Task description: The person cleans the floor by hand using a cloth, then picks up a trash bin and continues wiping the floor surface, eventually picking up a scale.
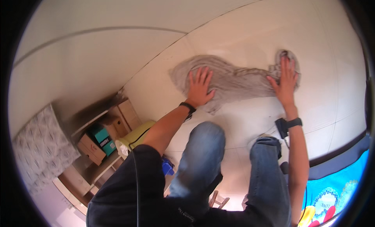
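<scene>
A wrinkled grey-brown cloth [238, 84] lies stretched out across the pale tiled floor [242, 141]. Its left part is broad and fairly flat, while the right end is bunched up with a dark spot. My left hand [200, 87] presses on the left part, palm down with the fingers spread. On the bunched right end rests my right hand [286, 80], its fingers stretched out and thumb apart. Both hands touch the cloth from above without gripping it. A black band sits on each wrist, and the right one carries a small black box.
My bent knees in blue jeans [203, 148] are just below the cloth. Shelves at left hold boxes, one a teal box [102, 139], near a yellow-green rounded object [136, 134]. A patterned cloth [45, 143] hangs farther left. At lower right is a bright blue printed fabric [336, 192].
</scene>
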Available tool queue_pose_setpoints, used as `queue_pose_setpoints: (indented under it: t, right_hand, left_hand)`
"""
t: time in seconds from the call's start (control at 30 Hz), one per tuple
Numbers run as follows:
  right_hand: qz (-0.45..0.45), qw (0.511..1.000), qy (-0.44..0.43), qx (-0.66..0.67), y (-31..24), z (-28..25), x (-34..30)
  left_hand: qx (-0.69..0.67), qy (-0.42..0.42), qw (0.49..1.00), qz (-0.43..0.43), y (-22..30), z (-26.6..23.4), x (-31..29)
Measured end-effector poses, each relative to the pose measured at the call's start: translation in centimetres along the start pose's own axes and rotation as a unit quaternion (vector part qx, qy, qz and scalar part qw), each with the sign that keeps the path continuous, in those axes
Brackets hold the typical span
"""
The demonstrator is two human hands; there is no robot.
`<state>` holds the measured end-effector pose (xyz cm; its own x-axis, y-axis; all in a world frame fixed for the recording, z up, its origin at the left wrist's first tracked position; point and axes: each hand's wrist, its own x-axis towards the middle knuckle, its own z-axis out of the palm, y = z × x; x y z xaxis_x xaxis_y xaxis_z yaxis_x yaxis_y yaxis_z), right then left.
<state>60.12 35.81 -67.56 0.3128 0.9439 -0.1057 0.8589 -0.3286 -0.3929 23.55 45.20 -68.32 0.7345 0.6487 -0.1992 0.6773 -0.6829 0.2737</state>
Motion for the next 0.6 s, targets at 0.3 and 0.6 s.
queue_pose_setpoints:
  t: [0.3, 0.6]
  right_hand:
    - [-0.003, 0.999, -0.032, -0.028, 0.7, 2.5, -2.2]
    - [-0.031, 0.996, -0.069, -0.051, 1.4, 6.8, -4.8]
  left_hand:
    - [-0.029, 0.117, 0.993, 0.006, -0.7, 0.1, 0.0]
    - [-0.052, 0.119, 0.981, -0.142, 3.7, 3.7, -12.9]
